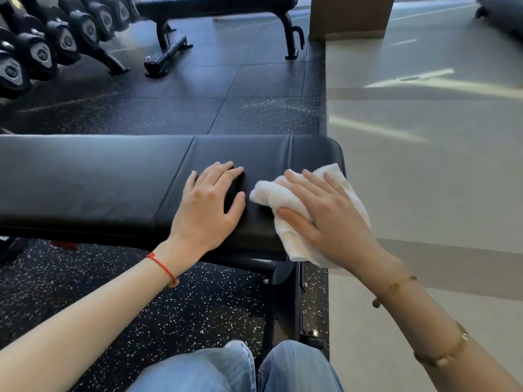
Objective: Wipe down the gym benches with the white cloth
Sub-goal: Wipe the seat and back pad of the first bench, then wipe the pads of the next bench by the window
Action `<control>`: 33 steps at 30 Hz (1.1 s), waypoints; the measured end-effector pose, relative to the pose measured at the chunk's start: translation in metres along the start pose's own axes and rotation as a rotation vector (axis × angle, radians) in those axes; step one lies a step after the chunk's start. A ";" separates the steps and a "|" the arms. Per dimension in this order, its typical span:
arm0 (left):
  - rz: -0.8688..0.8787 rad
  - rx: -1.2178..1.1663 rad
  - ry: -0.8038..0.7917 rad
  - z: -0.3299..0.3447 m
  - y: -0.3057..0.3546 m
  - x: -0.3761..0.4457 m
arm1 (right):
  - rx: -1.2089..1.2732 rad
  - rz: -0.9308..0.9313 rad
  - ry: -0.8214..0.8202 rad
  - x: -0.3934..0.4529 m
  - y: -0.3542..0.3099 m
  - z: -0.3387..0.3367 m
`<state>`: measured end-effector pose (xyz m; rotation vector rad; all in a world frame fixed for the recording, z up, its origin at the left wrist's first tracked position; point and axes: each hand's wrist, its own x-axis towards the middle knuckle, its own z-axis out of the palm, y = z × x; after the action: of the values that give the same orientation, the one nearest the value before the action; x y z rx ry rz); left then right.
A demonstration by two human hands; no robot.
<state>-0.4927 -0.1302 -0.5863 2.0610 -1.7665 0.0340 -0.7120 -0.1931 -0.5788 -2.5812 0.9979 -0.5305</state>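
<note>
- Dumbbell rack (42, 49): far left, upper corner, on the dark speckled rubber floor (158, 301). Each dumbbell end carries a pale badge; the writing on it is too blurred to read.
- Desk (93, 179): black padded gym bench, long axis running left to right across the view, rounded end pointing right. Seams divide the pad into sections. Its black metal frame shows beneath the right end.
- Second bench (215, 7): behind, at the top, well apart from the desk, its legs standing on the rubber floor.
- Left hand (208, 205): rests palm down on the pad, fingers straight and slightly spread, holding nothing. A red string bracelet (161, 267) circles the wrist.
- White cloth (285, 193): crumpled, lying on the right end of the desk just beside the left hand, long axis running diagonally from the pad's top down over the near edge, where a corner hangs off.
- Right hand (325, 216): presses flat on the cloth, fingers extended over it. Gold chain bracelets (396, 287) sit on the wrist and forearm.
- Pale smooth floor (424, 165): right of the desk, bordering the rubber floor.
- Blue jeans (235, 369): bottom centre.
</note>
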 end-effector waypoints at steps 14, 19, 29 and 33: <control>-0.103 0.004 -0.116 -0.135 0.007 0.050 | 0.117 0.188 -0.129 0.084 -0.063 -0.118; -0.163 0.012 -0.118 -0.259 0.025 0.094 | 0.189 0.268 -0.147 0.129 -0.118 -0.231; -0.188 0.012 -0.006 -0.447 0.063 0.192 | 0.078 0.160 -0.052 0.230 -0.184 -0.423; -0.196 0.003 0.039 -0.473 0.083 0.226 | 0.077 0.126 -0.024 0.258 -0.168 -0.457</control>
<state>-0.4091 -0.1944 -0.0663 2.2105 -1.5347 0.0190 -0.6437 -0.3267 -0.0485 -2.4323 1.1012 -0.4938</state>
